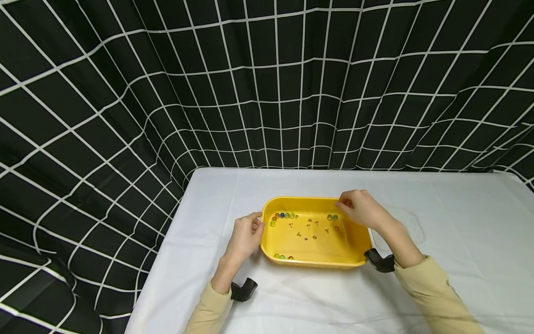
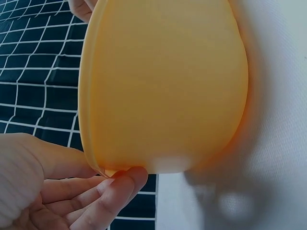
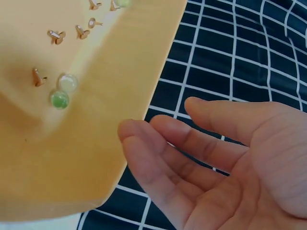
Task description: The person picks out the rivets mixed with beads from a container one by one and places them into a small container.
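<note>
A yellow plastic basin (image 1: 329,253) stands on the white-covered table. On its floor lie several small brass-coloured fasteners (image 3: 56,36) with round heads and short legs, spread about the middle. Glass marbles (image 1: 282,215) sit along the far left corner, others by the near wall, and two marbles (image 3: 59,99) together at the far right. My left hand (image 1: 246,234) pinches the basin's left rim between thumb and fingers. At the far right rim is my right hand (image 1: 360,208), its fingertips touching or almost touching the edge, with the thumb apart and nothing visible in it.
White cloth (image 1: 450,222) covers the table around the basin. Behind and to the left hangs a black curtain (image 1: 292,83) with a white grid. Each wrist carries a black camera mount (image 1: 244,290).
</note>
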A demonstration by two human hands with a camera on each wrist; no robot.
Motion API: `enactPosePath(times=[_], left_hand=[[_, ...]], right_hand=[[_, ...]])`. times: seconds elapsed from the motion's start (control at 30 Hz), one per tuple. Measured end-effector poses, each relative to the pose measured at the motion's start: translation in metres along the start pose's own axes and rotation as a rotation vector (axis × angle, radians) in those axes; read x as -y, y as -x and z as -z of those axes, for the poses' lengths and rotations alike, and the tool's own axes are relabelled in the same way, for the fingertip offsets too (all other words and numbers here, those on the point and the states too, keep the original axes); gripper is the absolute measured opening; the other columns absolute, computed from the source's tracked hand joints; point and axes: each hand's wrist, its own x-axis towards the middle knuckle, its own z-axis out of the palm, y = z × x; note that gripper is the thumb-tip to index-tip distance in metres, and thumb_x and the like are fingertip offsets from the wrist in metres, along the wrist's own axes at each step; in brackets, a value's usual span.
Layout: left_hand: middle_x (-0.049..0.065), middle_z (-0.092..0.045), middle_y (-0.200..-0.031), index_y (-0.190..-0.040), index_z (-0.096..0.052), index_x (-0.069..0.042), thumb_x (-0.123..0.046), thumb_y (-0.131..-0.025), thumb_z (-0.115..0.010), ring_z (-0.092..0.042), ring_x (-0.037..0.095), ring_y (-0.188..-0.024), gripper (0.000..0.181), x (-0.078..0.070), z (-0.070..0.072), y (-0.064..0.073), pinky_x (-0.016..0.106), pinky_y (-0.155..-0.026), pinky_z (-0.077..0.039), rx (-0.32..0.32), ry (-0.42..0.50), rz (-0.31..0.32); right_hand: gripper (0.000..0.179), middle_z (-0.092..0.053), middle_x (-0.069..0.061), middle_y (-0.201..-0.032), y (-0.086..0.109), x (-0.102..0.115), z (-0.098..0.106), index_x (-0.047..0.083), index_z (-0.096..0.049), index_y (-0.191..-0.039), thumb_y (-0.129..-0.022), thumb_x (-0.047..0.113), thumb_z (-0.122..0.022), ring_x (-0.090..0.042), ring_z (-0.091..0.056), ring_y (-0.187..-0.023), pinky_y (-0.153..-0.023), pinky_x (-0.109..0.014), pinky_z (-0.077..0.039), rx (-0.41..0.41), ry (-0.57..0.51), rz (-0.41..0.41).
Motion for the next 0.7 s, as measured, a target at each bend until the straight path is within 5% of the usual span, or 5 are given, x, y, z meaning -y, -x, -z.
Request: enactPosePath(times=[0.7], left_hand=[[0.015,-0.063,-0.083,-0.113,-0.059,0.011,0.002,-0.087,-0.059,-0.063,0.017,-0.067,0.028,0.0,-0.001,0.0,0.018,-0.057,-0.051,0.001,-0.009,0.012]], right_hand=[[0.021,-0.057,-0.008,-0.061,-0.016,-0.003,-0.008,-0.002,-0.062,-0.075,-0.092,0.008,-0.054,-0.014,-0.047,-0.055,-0.054,-0.025,-0.039,0.299,-0.032,-0.123]])
